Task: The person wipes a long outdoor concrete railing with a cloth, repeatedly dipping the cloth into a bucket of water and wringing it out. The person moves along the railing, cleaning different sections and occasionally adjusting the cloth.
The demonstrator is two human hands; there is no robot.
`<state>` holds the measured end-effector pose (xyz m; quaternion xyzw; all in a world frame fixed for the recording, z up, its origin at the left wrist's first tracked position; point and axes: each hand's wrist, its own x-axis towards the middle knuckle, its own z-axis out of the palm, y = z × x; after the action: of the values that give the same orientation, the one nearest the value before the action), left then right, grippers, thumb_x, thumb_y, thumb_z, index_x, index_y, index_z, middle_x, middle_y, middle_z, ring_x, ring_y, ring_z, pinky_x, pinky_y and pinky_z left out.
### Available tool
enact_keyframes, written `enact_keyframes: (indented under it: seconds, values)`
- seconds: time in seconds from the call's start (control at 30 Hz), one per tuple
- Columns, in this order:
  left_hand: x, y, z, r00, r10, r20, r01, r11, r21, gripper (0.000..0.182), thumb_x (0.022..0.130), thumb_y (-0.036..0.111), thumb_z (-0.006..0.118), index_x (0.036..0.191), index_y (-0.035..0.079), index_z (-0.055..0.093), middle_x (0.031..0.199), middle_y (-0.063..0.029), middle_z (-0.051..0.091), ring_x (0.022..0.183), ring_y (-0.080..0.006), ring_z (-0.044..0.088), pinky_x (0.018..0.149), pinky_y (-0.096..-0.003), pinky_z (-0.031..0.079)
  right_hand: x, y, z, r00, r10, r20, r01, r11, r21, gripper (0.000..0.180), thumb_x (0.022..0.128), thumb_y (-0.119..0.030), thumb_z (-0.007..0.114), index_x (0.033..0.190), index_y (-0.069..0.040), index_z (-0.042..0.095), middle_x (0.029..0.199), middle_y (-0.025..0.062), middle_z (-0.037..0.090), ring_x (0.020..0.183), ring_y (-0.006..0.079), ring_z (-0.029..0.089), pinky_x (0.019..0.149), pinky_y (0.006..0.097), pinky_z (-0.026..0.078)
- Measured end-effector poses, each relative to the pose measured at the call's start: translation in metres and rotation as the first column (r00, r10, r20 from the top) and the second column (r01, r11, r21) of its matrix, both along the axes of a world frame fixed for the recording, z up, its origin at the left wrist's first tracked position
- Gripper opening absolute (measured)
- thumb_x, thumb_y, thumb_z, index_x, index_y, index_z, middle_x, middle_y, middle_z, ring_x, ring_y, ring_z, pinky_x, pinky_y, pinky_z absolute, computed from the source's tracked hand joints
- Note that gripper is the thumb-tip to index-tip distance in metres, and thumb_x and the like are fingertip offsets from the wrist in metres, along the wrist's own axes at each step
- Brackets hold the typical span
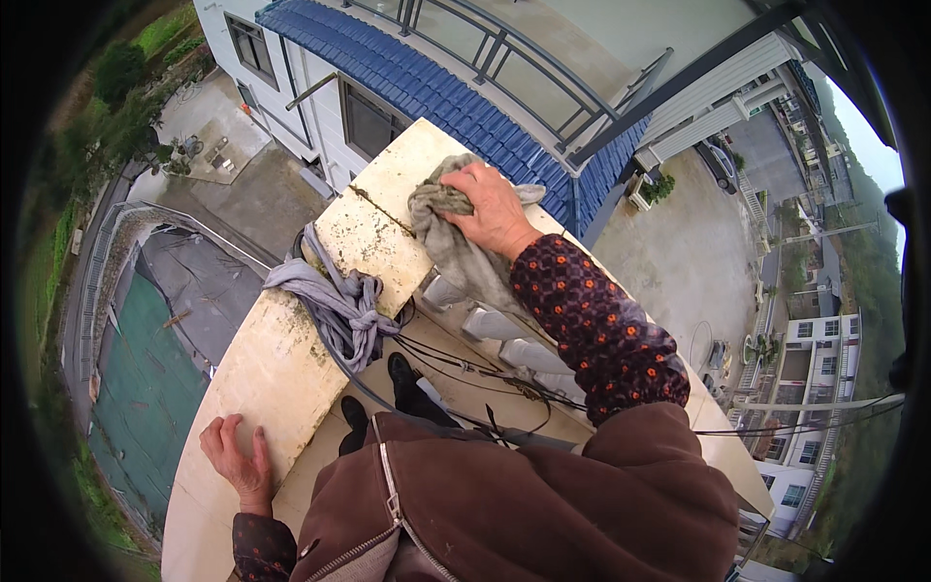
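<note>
My right hand [489, 209] grips a damp-looking grey-green cloth [465, 251] on the corner of a cream stone parapet cap [389, 167]. Part of the cloth hangs over the inner edge, above the balusters. Dark specks of grime [356, 244] mark the cap just left of the cloth, beside a dirty joint. My left hand [236, 455] rests on the left run of the parapet cap, fingers apart, holding nothing. Between the hands, a knotted bundle of grey fabric strips [349, 305] is tied round the cap.
Dark cables [465, 364] run from the bundle across the inner side, past pale balusters [491, 324]. Beyond the outer edge is a long drop to a concrete yard [684, 240]. A blue tiled roof [436, 94] and metal railing [491, 58] lie just ahead.
</note>
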<state>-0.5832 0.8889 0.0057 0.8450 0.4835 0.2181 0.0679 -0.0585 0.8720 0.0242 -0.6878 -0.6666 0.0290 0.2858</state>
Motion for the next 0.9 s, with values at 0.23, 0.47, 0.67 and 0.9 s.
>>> enact_keyframes:
  seconds: [0.23,0.47,0.67,0.9]
  values:
    - [-0.013,-0.004,-0.002,1.000,0.010,0.005,-0.009,0.998,-0.062,0.031,0.081,0.008,0.071,0.110,0.004,0.062,0.114,-0.0183,0.056,0.110,-0.0370,0.052,0.099,-0.0455,0.041,0.014,-0.095,0.011,0.993,-0.113,0.046,0.118,0.986,-0.121,0.048,0.072,-0.005,0.080,0.116,-0.006,0.062,0.110,0.0142,0.058,0.105,0.0361,0.057,0.091,0.0412,0.048]
    - [-0.019,0.003,-0.014,0.998,-0.027,0.062,0.031,0.998,-0.062,0.030,0.079,0.007,0.072,0.107,0.005,0.063,0.111,-0.0172,0.057,0.108,-0.0366,0.052,0.097,-0.0446,0.041,0.019,-0.290,0.044,0.846,-0.448,0.288,0.533,0.720,-0.444,0.053,0.065,-0.006,0.081,0.116,-0.011,0.066,0.113,0.0131,0.059,0.106,0.0380,0.057,0.091,0.0448,0.049]
    - [-0.002,0.015,0.000,0.994,-0.098,0.054,0.101,0.992,-0.073,0.029,0.077,0.005,0.073,0.104,0.005,0.064,0.102,-0.0134,0.058,0.098,-0.0331,0.055,0.088,-0.0424,0.043,-0.007,-0.161,0.015,0.949,-0.247,0.196,0.292,0.923,-0.251,0.054,0.068,-0.010,0.081,0.119,-0.013,0.066,0.112,0.0116,0.058,0.105,0.0354,0.055,0.091,0.0441,0.046]
    - [0.132,0.069,0.069,0.837,-0.497,0.228,0.505,0.863,0.030,0.029,0.080,-0.002,0.069,0.108,0.004,0.067,0.103,-0.0130,0.062,0.095,-0.0327,0.060,0.082,-0.0407,0.048,0.008,-0.101,0.022,0.960,-0.181,0.214,0.236,0.935,-0.266,0.049,0.072,-0.010,0.076,0.120,-0.015,0.066,0.120,0.0079,0.057,0.112,0.0324,0.052,0.095,0.0429,0.043]
